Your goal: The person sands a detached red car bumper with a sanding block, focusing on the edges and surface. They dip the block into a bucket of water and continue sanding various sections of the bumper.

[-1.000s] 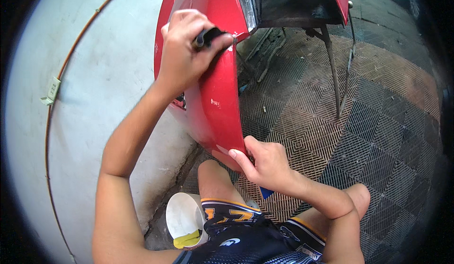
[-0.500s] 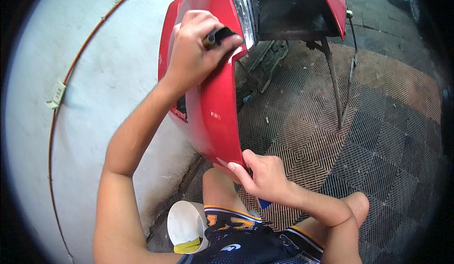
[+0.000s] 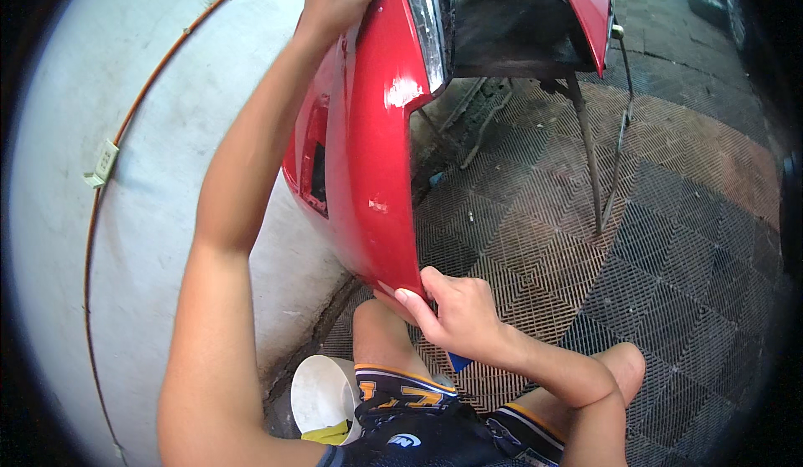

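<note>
A red car bumper (image 3: pixel 376 157) stands upright in front of me, with pale scuffed patches on its paint and a dark opening low on its left side. Against its upper part is my left hand (image 3: pixel 335 2), closed, cut off by the top edge; a bit of something dark shows at its fingers, too little to name. At the bumper's lower end my right hand (image 3: pixel 456 312) grips the edge, thumb on the painted face and fingers curled behind.
A white bucket (image 3: pixel 311 392) with a yellow cloth (image 3: pixel 328 432) stands by my legs. A stand with thin metal legs (image 3: pixel 585 145) is under the bumper's far side. The pale wall (image 3: pixel 167 241) carries a brown pipe (image 3: pixel 159 61). Ribbed tiles (image 3: pixel 669 274) cover the floor.
My left hand, with the dark thing in it, has slid up and away along the bumper, uncovering a whitish patch. My right hand keeps its grip at the lower end.
</note>
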The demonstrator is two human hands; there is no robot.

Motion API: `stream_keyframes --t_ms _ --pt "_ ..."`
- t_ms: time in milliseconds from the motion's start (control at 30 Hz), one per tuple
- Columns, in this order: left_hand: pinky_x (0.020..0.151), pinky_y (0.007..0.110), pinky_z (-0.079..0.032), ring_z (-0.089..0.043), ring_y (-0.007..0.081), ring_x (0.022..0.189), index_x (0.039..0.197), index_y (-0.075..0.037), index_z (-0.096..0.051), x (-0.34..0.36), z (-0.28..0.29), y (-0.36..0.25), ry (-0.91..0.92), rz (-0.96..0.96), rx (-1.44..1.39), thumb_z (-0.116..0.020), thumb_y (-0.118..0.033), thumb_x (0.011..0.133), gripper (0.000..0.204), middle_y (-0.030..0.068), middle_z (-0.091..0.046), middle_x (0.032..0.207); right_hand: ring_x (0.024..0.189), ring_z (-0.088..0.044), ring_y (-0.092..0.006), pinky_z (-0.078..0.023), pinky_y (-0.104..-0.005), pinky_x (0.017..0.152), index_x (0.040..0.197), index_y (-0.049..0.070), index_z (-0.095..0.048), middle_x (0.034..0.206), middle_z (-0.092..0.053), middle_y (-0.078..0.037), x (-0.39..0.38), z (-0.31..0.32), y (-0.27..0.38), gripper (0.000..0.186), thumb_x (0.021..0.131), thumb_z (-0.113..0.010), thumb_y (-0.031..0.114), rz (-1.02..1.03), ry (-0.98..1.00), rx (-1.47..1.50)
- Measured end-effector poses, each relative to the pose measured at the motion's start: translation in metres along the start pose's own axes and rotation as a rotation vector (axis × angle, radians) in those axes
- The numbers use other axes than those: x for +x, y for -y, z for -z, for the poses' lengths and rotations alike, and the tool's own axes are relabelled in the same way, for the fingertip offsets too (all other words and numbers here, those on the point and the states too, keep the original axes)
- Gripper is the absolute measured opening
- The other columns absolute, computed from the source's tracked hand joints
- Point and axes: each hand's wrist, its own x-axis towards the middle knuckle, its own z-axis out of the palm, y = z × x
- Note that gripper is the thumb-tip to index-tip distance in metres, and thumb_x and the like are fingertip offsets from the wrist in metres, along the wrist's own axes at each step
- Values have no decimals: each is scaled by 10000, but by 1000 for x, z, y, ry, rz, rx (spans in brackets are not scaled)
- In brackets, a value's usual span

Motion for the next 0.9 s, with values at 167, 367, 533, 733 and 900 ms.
stream_keyframes --t_ms 167,367,533,733,900 --pt "782 416 -486 -622 258 931 871 -48 -704 -109 34 -61 118 -183 259 -880 -269 789 294 69 -665 853 519 -645 -361 -501 -470 474 847 54 -572 581 -618 -154 -1 -2 -8 324 993 -649 332 -8 16 -9" --pt "740 337 -446 -592 212 844 836 -48 -653 -166 108 -84 188 52 32 -858 -146 824 227 52 -622 838 536 -653 -358 -502 -464 493 870 56 -608 610 -632 -162 5 3 8 312 993 -655 338 -59 119 18" --pt "692 270 -437 -501 79 746 877 -18 -631 -344 192 -54 -33 945 -110 -800 -139 908 211 -33 -563 795 538 -669 -324 -520 -412 513 934 44 -677 658 -667 -164 14 9 9 298 982 -681 339 -168 168 36" --pt "674 354 -538 -635 151 748 1087 -62 -688 -688 264 -82 -354 1803 -58 -793 -371 918 367 34 -687 924 611 -619 -72 -498 -249 596 1042 7 -715 787 -752 -83 -4 18 7 284 901 -803 238 -414 146 220" --pt "619 485 -587 -699 260 817 1171 -63 -674 -828 213 -157 179 2355 -384 -769 -342 933 379 84 -724 1002 589 -638 -108 -450 -235 541 816 15 -718 756 -754 -80 11 66 88 204 935 -706 179 -140 20 5"
